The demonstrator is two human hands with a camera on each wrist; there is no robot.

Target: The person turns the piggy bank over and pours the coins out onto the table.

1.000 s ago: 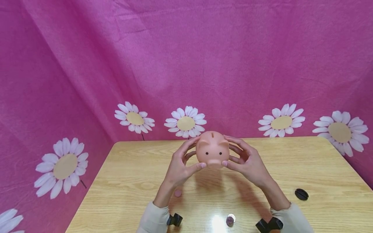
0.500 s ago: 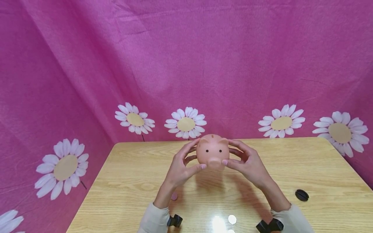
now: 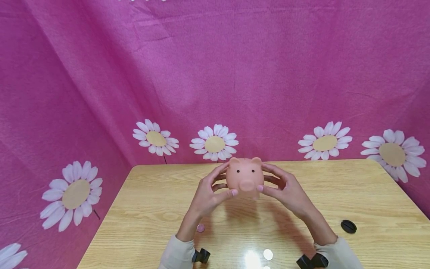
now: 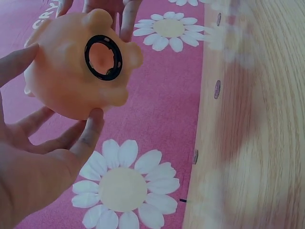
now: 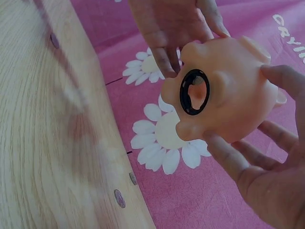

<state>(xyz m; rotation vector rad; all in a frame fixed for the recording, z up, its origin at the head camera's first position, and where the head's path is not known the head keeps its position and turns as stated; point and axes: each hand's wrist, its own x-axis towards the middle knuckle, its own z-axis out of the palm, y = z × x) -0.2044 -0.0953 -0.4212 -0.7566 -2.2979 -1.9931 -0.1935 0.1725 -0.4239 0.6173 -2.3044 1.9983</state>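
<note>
A pink piggy bank is held up above the table, its snout facing me. My left hand grips it from the left, thumb low beside the snout and fingers round the side. On the opposite side my right hand grips it the same way. Both wrist views show the underside, where a black-rimmed hole stands uncovered. A pinkish coin lies near my left wrist, and a shiny coin lies nearer me. Further right is an oval black plug.
The light wooden table reaches back to a magenta cloth printed with daisies. Low on the table, another coin is cut off by the frame's bottom edge. Glare whitens the tabletop beside the shiny coin.
The piggy bank has tipped so its top slot is out of sight and its snout shows more. The pinkish coin has shifted slightly left. A dark coin beside the shiny one is gone from there.
</note>
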